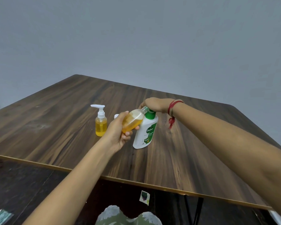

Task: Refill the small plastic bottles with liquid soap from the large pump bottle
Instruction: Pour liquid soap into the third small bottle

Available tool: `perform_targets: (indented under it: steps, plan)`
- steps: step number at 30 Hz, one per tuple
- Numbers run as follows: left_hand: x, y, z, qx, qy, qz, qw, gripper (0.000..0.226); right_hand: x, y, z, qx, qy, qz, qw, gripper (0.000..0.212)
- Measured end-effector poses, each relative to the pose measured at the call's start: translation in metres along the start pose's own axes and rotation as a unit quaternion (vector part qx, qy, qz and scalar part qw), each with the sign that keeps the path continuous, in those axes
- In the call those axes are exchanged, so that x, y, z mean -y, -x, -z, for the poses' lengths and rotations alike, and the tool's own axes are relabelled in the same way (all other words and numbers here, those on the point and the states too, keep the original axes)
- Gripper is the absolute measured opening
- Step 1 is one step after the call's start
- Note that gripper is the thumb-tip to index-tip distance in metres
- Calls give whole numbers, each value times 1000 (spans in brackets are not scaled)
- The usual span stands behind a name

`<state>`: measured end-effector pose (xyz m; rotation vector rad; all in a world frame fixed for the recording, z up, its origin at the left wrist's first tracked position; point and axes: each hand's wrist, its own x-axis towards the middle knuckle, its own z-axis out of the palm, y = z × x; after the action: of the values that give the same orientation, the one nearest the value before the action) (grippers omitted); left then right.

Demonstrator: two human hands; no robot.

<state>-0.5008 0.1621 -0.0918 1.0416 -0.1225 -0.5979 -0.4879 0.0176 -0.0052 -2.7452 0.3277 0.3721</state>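
A: Where is the soap seen?

B: A small open bottle, partly filled with amber liquid, is held tilted in the left hand, its neck brought against the green pump of the white Dettol bottle. The pump head is covered by the right hand, closed over it.

A: And around it?

B: At nine o'clock of the large bottle, a second small bottle is stood upright, capped. All is set on a dark wood-grain table, backed by a plain grey wall.
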Motion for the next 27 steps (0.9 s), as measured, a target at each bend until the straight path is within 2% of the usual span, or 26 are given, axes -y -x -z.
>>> perform_targets:
  steps: [27]
  plan:
    - [4,-4,-2,8,9,-9,1000,31,1,1,3,-2,-92,-46,995,42]
